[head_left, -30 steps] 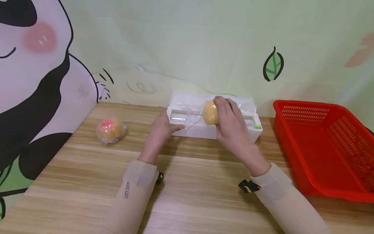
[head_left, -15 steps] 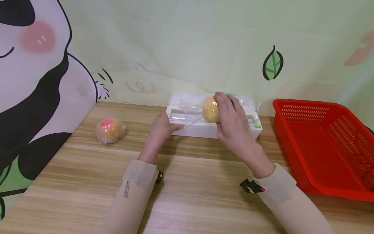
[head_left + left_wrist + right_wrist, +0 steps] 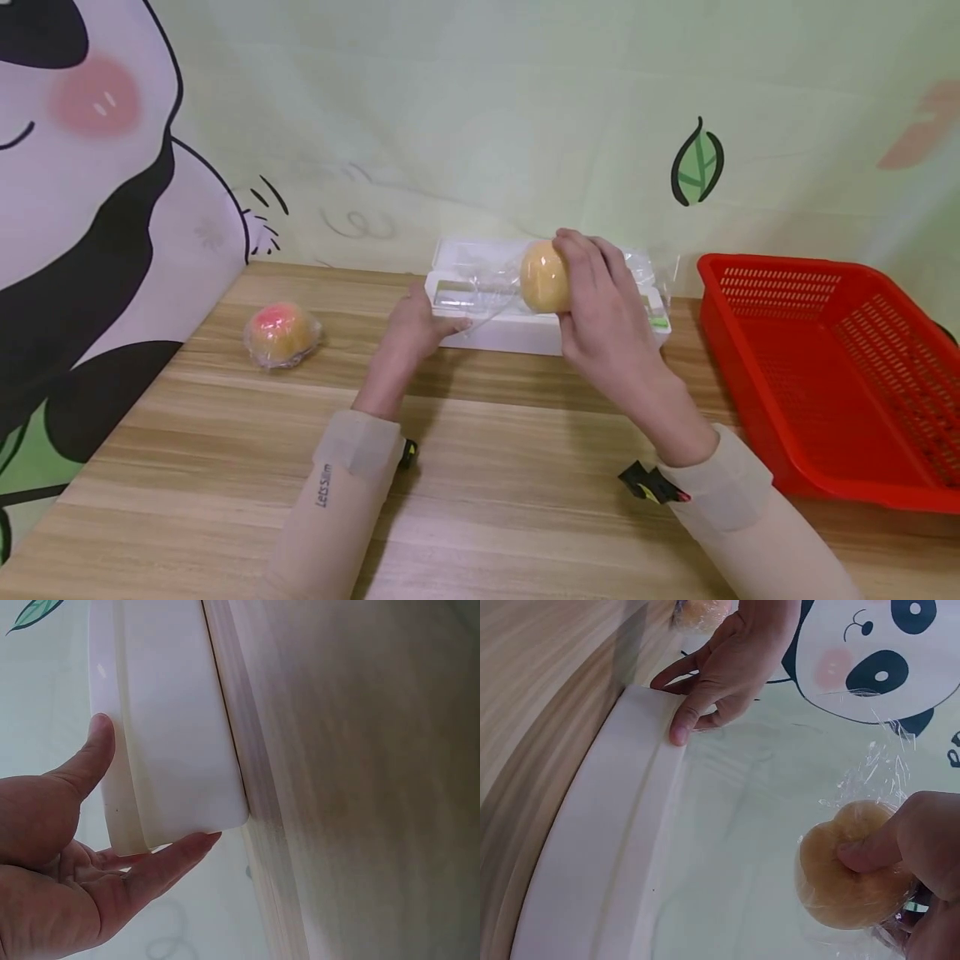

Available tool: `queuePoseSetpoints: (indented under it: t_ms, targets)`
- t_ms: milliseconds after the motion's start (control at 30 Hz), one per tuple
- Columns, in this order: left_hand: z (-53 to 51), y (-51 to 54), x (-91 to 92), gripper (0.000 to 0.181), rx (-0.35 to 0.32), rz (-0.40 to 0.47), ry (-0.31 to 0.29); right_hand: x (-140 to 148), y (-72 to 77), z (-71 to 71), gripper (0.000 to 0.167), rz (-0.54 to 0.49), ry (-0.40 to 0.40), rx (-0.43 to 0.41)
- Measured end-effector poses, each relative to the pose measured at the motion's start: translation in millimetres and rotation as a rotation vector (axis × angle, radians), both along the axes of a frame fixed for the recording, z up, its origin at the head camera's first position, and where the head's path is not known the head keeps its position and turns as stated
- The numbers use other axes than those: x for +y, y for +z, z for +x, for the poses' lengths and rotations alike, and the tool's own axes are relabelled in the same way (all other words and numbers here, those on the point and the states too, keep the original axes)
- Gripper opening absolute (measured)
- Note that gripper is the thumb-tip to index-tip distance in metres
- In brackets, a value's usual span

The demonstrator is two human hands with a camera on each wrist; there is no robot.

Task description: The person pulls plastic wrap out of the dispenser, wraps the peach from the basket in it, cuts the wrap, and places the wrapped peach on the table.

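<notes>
My right hand (image 3: 611, 321) grips a yellow-orange toy-like peach (image 3: 543, 279) above a white cling film dispenser (image 3: 502, 335). Clear film (image 3: 487, 287) covers the peach and stretches from it towards the dispenser; in the right wrist view, loose film (image 3: 874, 772) trails past the fruit and the thumb presses near its dimple. At the dispenser's left end, my left hand (image 3: 412, 323) holds the corner, thumb on the upper front edge and fingers against the end face. The dispenser's lid stands raised at the back. A second peach (image 3: 281, 333), pink on top and wrapped in film, lies to the left.
A red plastic basket (image 3: 757, 400) stands on the right of the wooden table (image 3: 487, 500). Behind the table hangs a pale green backdrop (image 3: 487, 125) with a panda and a leaf printed on it.
My right hand has lifted the peach slightly and moved a little to the right, with the film following. My left hand stays at the dispenser's end.
</notes>
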State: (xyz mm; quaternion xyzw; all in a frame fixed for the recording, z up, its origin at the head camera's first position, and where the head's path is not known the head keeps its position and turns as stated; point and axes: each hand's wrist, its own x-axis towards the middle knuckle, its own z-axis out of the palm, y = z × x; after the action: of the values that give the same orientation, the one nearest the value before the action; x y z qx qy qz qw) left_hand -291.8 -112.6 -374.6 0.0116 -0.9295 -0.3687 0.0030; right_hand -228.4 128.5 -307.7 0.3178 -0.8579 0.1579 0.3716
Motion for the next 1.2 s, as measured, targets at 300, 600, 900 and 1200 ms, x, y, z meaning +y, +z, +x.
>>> queuePoseSetpoints:
  t_ms: [300, 600, 900, 1200]
  targets:
    - [-1.0, -1.2, -0.7, 0.088, 0.005, -0.025, 0.002, 1, 7.7, 7.4, 0.065, 0.006, 0.008, 0.027]
    - [-3.5, -2.2, -1.5, 0.093, -0.009, -0.033, 0.013, 0, 16.5, 18.1, 0.064, -0.004, 0.058, 0.067]
    - [-3.8, -1.7, -1.8, 0.093, -0.01, -0.053, 0.015, 1, 23.6, 27.8, 0.066, -0.025, 0.075, 0.089]
    - [-0.7, 0.5, 0.6, 0.093, -0.015, -0.054, 0.015, 3, 30.8, 39.9, 0.07, -0.037, 0.086, 0.102]
